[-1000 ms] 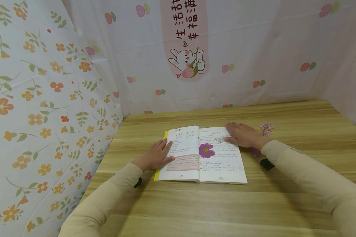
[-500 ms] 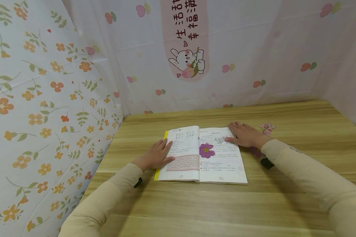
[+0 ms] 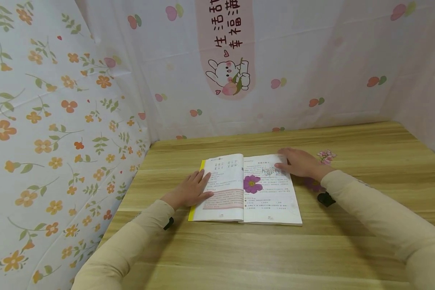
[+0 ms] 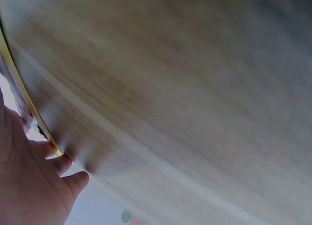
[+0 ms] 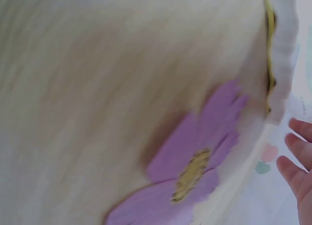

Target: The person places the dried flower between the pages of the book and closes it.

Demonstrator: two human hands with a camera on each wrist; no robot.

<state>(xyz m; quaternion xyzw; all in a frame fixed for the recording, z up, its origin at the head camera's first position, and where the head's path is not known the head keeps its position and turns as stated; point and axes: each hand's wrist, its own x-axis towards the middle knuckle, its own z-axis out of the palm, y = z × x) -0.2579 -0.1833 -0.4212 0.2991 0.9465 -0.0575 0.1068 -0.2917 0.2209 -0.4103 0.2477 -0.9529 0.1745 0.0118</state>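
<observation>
An open book [image 3: 272, 203] with a yellow cover edge lies flat on the table. My left hand [image 3: 189, 190] rests on its left page and outer edge, fingers extended; some fingertips [image 4: 61, 164] reach past the yellow edge in the left wrist view. Over the upper right corner of the right page is my right hand [image 3: 301, 163], its thumb above the printed drawing. In the right wrist view its fingers [image 5: 291, 171] are spread with nothing between them, beside the book's edge. A purple flower [image 3: 253, 184] lies on the right page near the spine.
A second purple flower [image 5: 165, 152] lies on the wooden table [image 3: 239, 257], partly hidden under the right wrist in the head view. Pink blossoms [image 3: 326, 157] lie to the right of the right hand. A printed cloth [image 3: 304, 60] hangs behind the table.
My right hand has shifted slightly to the right at the page's upper corner, and its fingers have drawn closer together. The left hand, the book and the flower on it stay put.
</observation>
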